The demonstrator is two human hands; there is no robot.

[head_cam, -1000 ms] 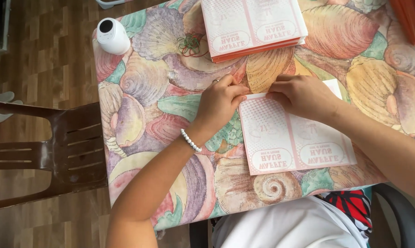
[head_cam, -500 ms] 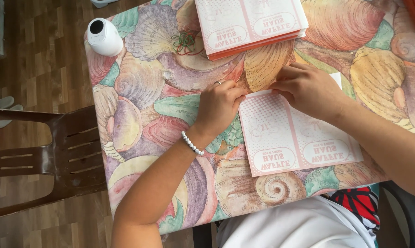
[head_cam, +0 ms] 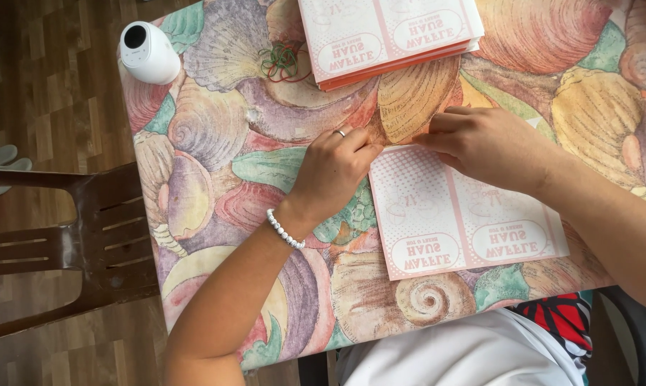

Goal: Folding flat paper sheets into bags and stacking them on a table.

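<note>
A flat pink-and-white printed paper sheet (head_cam: 466,218) lies on the table in front of me. My left hand (head_cam: 333,171), with a ring and a white bead bracelet, pinches the sheet's far left corner. My right hand (head_cam: 491,146) presses down on the sheet's far edge, fingers curled over it. Both hands meet along that top edge. A stack of the same printed sheets (head_cam: 387,36) rests at the far side of the table.
The table wears a seashell-patterned cloth (head_cam: 215,186). A small white round device (head_cam: 148,51) stands at its far left corner. Coloured rubber bands (head_cam: 283,61) lie beside the stack. A brown plastic chair (head_cam: 65,243) stands left on the wooden floor.
The view has shifted slightly. Both hands stay on the sheet's far edge, with the fingers drawn a little closer together.
</note>
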